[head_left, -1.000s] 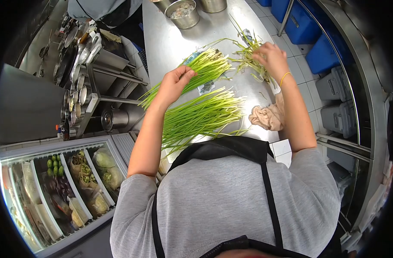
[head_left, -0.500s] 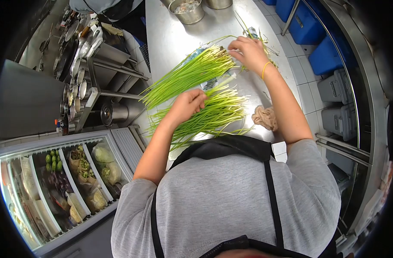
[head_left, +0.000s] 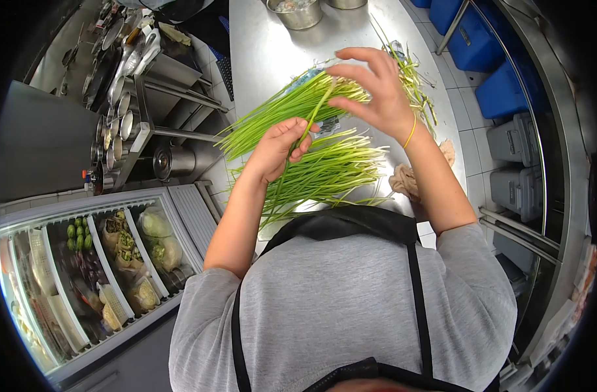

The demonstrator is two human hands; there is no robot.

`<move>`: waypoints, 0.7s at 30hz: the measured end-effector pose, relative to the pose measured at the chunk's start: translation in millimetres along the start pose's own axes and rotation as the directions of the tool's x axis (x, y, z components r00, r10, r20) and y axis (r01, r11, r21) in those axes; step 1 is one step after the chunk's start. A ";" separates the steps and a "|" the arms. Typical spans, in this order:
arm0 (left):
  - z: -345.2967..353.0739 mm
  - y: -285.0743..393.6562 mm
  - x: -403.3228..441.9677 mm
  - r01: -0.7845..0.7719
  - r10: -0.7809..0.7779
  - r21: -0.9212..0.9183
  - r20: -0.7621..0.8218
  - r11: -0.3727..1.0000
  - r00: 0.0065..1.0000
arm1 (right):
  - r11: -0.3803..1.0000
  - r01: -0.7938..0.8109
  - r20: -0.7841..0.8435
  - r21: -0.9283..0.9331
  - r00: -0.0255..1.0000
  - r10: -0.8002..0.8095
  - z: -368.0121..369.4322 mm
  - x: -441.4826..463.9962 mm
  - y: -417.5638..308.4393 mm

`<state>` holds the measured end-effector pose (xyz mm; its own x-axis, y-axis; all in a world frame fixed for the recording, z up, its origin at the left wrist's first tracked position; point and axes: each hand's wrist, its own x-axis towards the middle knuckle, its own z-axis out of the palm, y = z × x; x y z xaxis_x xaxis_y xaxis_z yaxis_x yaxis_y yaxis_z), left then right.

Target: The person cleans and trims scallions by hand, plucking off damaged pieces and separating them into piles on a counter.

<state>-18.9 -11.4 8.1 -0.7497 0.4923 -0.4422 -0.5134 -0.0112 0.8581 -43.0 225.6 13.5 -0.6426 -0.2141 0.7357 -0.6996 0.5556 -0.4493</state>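
Working on one stalk at a time seems to go best with a light grip around the green part, firm enough to steady it but not to crease it. The pale end is probably best left exposed, so that the fingers can pinch just its outermost layer without snapping the stem (thin greens like these bruise easily).

The left hand (head_left: 286, 140) is closed around a single green onion (head_left: 318, 110), thumb against fingers, above the near bundle of green onions (head_left: 341, 171). The stalk slants, its pale end uppermost. The right hand (head_left: 381, 91) is open, thumb and fingers well parted around that pale end; whether any fingertip touches it, I cannot tell. A yellow band (head_left: 411, 130) circles the right wrist.

The near bundle lies on the metal tabletop (head_left: 252, 62). Just beyond it is the far bundle of green onions (head_left: 262, 124); beyond it and to the right are loose stringy trimmings (head_left: 416, 85). A crumpled beige cloth (head_left: 404, 181) sits to its right, and a metal bowl (head_left: 301, 17) stands well beyond it.
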 end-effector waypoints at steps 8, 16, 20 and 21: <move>1.6 -4.4 3.8 0.059 -0.058 -0.006 0.026 0.998 0.998 | 0.993 0.064 0.026 -0.099 0.998 -0.062 3.3 -7.1 -16.8; 6.4 -10.3 6.7 0.104 -0.102 -0.031 0.051 0.994 0.993 | 0.996 0.082 0.283 0.034 0.955 -0.088 28.7 -30.3 -1.6; 7.6 -16.8 5.3 0.138 -0.139 0.023 0.022 0.990 0.990 | 0.989 0.022 0.278 0.147 0.959 -0.063 31.2 -42.2 10.4; 5.1 -20.5 5.5 0.161 -0.162 0.096 0.002 0.982 0.987 | 0.991 -0.020 0.254 0.132 0.967 -0.014 31.9 -44.6 18.4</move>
<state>-10.3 -4.1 -10.6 -0.6560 0.4891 -0.5749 -0.5852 0.1516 0.7966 -37.2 219.8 -43.8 -0.6907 -0.4190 0.5893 -0.7218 0.4488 -0.5269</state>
